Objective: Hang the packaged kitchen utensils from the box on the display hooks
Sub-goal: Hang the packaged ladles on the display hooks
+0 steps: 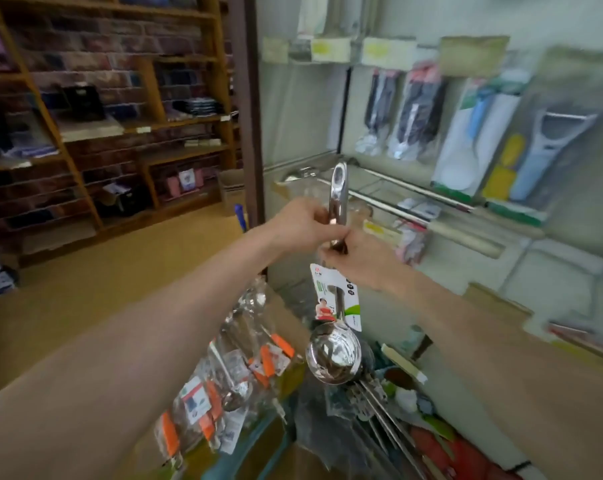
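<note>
free: open floor (85, 289) mid-left, loads of room | blocked: hanging packs (418, 112) upper right, hook rails (414, 190) centre-right, packaged utensils (224, 393) piled bottom centre

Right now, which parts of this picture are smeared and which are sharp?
Head view: the hanging packages on the right are smeared by motion blur; the ladle, gripped by the left hand and right hand, is sharper, its bowl throwing bright reflections; the wide lens bows the wooden shelves.

Steel ladle (333, 355), paper label card on handle, held upright, bowl down, top near chrome display hooks (414, 188); bagged utensils (230, 386) with orange labels heaped below.
</note>
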The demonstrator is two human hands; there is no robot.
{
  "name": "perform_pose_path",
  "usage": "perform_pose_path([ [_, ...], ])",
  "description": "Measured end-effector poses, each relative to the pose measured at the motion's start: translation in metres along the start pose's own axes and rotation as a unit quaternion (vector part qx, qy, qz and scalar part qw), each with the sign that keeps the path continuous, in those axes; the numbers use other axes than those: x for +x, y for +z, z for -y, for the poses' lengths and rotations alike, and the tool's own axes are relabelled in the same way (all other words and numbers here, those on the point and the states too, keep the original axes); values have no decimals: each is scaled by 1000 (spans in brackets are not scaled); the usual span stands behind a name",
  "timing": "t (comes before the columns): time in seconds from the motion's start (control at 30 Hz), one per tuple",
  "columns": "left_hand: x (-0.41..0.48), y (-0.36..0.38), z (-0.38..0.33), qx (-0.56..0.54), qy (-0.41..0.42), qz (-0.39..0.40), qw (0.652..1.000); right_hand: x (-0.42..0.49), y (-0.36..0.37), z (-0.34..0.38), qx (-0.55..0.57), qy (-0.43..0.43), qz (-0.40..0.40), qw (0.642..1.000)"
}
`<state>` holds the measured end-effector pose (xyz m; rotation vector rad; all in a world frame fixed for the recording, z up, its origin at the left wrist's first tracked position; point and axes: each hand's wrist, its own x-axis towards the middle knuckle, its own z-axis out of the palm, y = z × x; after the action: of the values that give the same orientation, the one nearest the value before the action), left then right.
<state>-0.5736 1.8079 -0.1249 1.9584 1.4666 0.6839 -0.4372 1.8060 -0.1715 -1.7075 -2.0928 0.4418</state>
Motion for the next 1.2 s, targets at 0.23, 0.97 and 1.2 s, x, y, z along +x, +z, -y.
perform_pose_path([
  [0.23, 7, 60, -58, 124, 101, 52, 986, -81, -51, -49, -39, 121, -27, 991],
  [0.97, -83, 273, -294, 361, 376, -81, 850, -338, -199, -181, -1, 323, -145, 935],
  [1.2, -136, 334, -366, 336, 411, -40, 847, -422, -232, -226, -4, 333, -167, 928],
])
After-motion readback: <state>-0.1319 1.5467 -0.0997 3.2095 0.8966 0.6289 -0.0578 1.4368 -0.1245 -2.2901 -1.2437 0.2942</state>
